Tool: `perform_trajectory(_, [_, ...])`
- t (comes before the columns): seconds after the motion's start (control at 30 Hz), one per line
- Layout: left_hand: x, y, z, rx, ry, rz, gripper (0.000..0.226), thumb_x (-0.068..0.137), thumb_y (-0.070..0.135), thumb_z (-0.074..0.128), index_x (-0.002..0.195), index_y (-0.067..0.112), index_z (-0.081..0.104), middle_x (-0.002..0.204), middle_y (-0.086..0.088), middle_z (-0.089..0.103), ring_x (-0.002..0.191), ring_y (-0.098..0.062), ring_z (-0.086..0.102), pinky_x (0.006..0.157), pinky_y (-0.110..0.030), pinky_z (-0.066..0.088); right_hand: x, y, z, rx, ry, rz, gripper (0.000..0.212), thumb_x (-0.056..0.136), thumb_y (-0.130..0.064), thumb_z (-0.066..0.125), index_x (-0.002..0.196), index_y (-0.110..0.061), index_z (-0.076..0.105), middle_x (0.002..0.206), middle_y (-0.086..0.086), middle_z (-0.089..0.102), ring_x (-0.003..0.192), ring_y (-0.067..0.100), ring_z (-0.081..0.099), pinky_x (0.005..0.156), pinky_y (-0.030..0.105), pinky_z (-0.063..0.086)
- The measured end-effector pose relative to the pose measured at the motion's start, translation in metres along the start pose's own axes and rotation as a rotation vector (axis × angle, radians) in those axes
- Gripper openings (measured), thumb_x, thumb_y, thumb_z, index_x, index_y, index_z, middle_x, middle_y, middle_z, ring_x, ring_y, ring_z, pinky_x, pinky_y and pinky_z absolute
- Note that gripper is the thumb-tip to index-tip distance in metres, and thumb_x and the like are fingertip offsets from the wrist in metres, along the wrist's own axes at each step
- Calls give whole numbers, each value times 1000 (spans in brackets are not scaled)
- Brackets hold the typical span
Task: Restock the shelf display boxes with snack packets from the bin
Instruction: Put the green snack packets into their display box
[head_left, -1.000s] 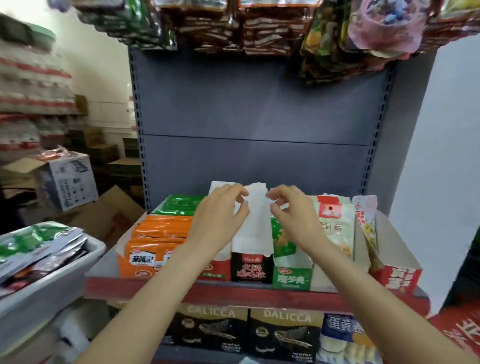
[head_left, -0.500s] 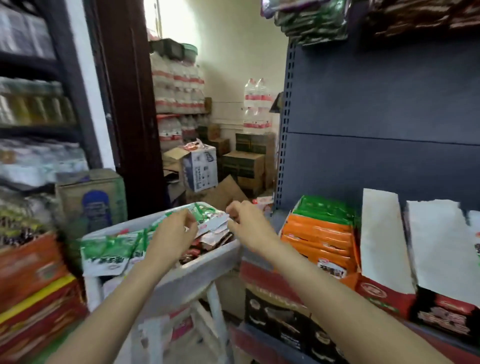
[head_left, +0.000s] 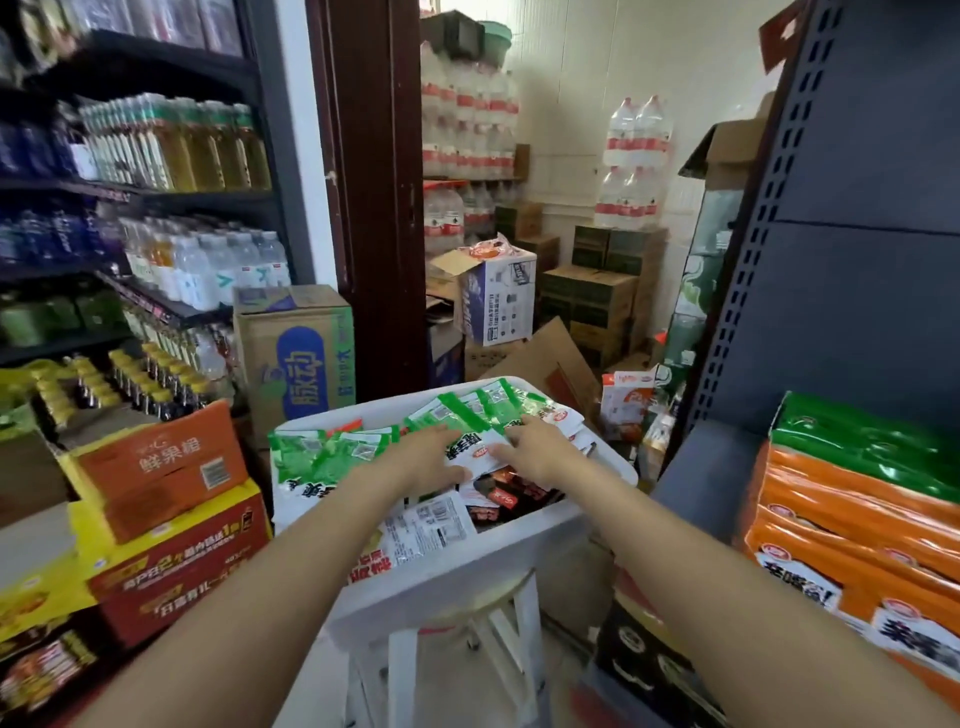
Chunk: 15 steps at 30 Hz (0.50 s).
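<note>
Two hands reach into the white bin (head_left: 524, 540), which sits on a white stool (head_left: 467, 649) in the near middle of the scene. The left hand (head_left: 421, 460) lies flat on the heap of snack packets (head_left: 332, 457), fingers straight and pointing to the far side. The right hand (head_left: 535, 449) rests just beside it on the same green and white packets; its fingers seem to curl round a packet's edge, though the blur leaves me unable to tell whether it truly grips. The packets fill the bin to its rim, green ones on top and darker red and black ones lower down on the right. At the near right, a display box (head_left: 852, 525) on the grey shelf (head_left: 701, 467) holds orange packets with green ones behind. On the left stand bottled drinks (head_left: 208, 145) and stacked cartons (head_left: 166, 467).
</note>
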<state>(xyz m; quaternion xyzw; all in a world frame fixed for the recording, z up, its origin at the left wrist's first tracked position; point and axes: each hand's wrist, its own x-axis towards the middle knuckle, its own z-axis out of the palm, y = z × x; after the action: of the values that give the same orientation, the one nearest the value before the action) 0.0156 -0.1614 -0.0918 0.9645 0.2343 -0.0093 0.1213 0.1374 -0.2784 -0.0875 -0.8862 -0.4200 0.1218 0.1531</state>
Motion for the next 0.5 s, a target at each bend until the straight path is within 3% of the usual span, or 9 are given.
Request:
perform_trajectory(0.07, [4,-1,3,16,4,14,61,96,35,49,150,20,23,157,-5,16,143,-24,19,116,-38,19,5,-1,9,-5,97,25,44,92,-47,52,75,-8,50,108,17,51,113,33,47,81,35,35])
perform_trajectory(0.1, [6,-1,3,33,10,23,57,98,30,46,150,22,23,158,-5,16,143,-25,19,116,-40,20,6,-2,12,-4,150,33,43,89,-47,57,71,-10,44,109,16,51,114,33,46,80,36,36])
perform_trajectory(0.2, [6,2,6,103,51,55,51,99,18,39,148,27,27,157,-1,19,140,-28,22,113,-43,25,3,-7,13,-2,234,82,44,83,-46,66,69,-12,42,126,15,44,124,31,34,93,38,38])
perform_trajectory(0.27, [5,9,8,153,83,87,50,99,18,39,146,31,31,155,1,23,137,-30,25,113,-44,24,1,-9,10,14,222,135,39,80,-45,70,78,-10,52,133,17,37,130,33,26,98,37,36])
perform_trajectory(0.37, [7,17,8,138,129,92,47,97,14,40,141,32,40,151,2,32,132,-29,30,108,-42,29,-4,-9,5,4,182,189,46,79,-47,70,101,-9,59,136,18,33,130,34,24,99,36,35])
perform_trajectory(0.5, [3,15,3,133,113,61,49,95,13,43,140,32,42,147,-1,37,129,-30,33,105,-43,33,-11,-14,2,20,155,232,45,81,-48,68,104,-11,58,145,20,26,133,36,21,102,38,33])
